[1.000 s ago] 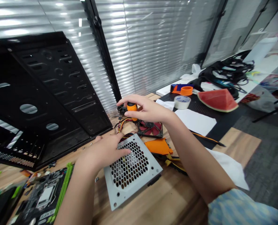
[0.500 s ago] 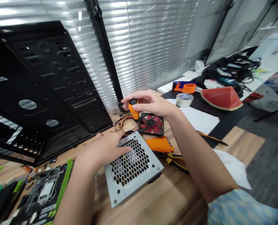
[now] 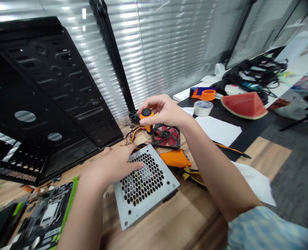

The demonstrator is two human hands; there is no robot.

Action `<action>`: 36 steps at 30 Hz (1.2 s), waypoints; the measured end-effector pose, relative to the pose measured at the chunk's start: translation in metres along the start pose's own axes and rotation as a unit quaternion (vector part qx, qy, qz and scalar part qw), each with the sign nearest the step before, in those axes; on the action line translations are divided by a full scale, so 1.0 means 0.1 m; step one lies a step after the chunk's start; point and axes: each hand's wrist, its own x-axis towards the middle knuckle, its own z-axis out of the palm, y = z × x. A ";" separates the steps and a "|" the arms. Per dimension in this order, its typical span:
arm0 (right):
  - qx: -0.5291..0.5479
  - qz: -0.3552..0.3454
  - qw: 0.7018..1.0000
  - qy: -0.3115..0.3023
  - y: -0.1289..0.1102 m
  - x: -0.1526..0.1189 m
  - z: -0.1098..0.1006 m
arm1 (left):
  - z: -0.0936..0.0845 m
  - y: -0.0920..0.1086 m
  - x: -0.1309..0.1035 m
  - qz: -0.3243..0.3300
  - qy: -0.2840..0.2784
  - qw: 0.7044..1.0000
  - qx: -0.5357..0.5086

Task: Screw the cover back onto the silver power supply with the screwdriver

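Observation:
A grey computer power supply [image 3: 146, 184] with a honeycomb grille lies on the wooden table. My left hand [image 3: 111, 165] grips its left side, the thumb lying over the grille and the fingers going round the far edge. In my right hand [image 3: 164, 110] is an orange screwdriver [image 3: 146, 114] with a black cap, held nearly upright just beyond the power supply's far end. Its tip is hidden, so I cannot tell what it touches. Beside it lie a fan [image 3: 167, 136] with red blades and a bundle of coloured cables [image 3: 134, 133].
A black computer case [image 3: 73, 86] stands at the left, above a motherboard [image 3: 52, 211] with green slots. An orange pouch [image 3: 176, 158] lies right of the power supply. Farther right are a tape roll [image 3: 203, 108], white paper [image 3: 219, 130] and a watermelon slice [image 3: 245, 104].
The view has shifted slightly. My right hand has turned a little around the screwdriver, whose cap now tips more towards me. My left hand stays on the power supply.

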 end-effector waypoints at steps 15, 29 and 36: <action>-0.117 -0.015 0.991 0.055 -0.04 0.00 0.09 | 0.01 -0.02 0.00 0.001 -0.001 1.000 0.006; 0.113 -0.039 0.992 -0.032 0.05 0.03 0.18 | 0.01 -0.02 0.00 -0.001 0.001 1.000 -0.002; 0.284 0.026 0.953 -0.104 0.07 0.04 0.16 | 0.00 -0.01 -0.01 0.003 0.004 1.000 -0.004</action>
